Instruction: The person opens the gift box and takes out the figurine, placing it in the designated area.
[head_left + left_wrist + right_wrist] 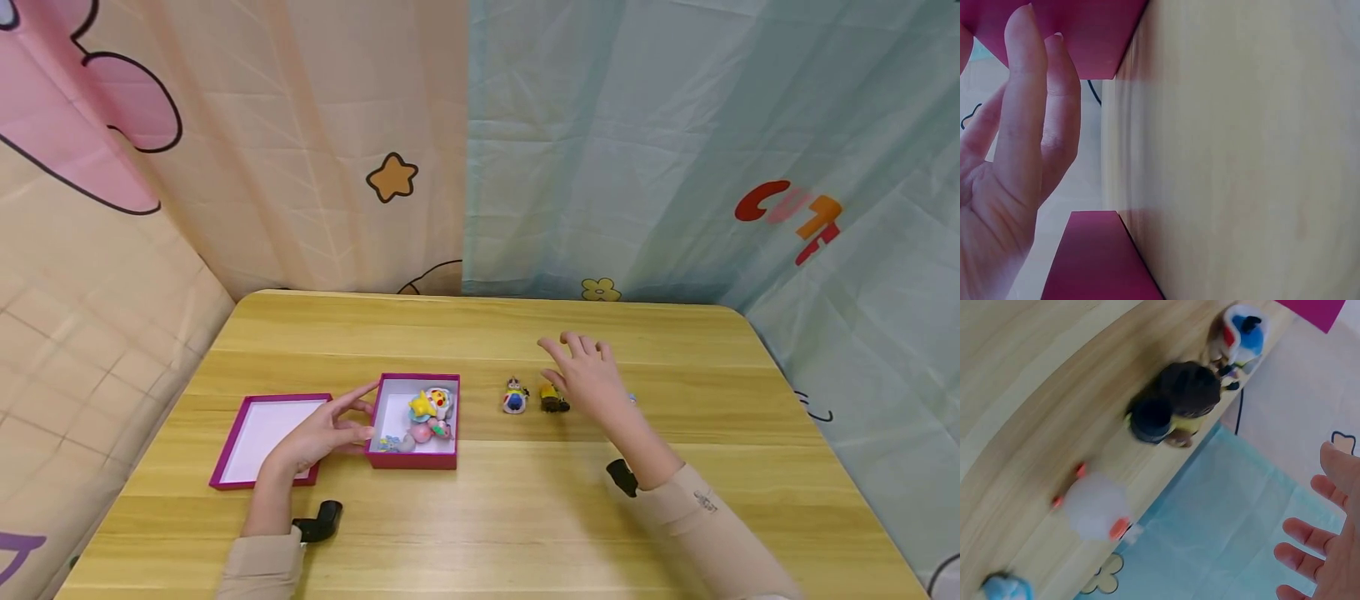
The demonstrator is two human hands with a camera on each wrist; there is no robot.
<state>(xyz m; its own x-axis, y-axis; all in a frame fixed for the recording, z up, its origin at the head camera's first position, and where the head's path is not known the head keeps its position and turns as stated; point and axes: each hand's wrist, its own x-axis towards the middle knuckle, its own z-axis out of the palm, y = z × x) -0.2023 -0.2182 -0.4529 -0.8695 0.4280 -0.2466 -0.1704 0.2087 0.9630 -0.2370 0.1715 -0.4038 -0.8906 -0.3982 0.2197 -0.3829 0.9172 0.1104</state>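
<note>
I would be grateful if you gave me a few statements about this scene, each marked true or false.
1. The left hand touches the box. True.
2. The lid lies to the right of the box. False: it lies to the left.
3. The yellow star is inside the box. True.
4. The right hand grips a toy. False: it holds nothing.
5. The caped figure is on the table, outside the box. True.
6. The lid covers the box. False: it is off, and the box is open.
</note>
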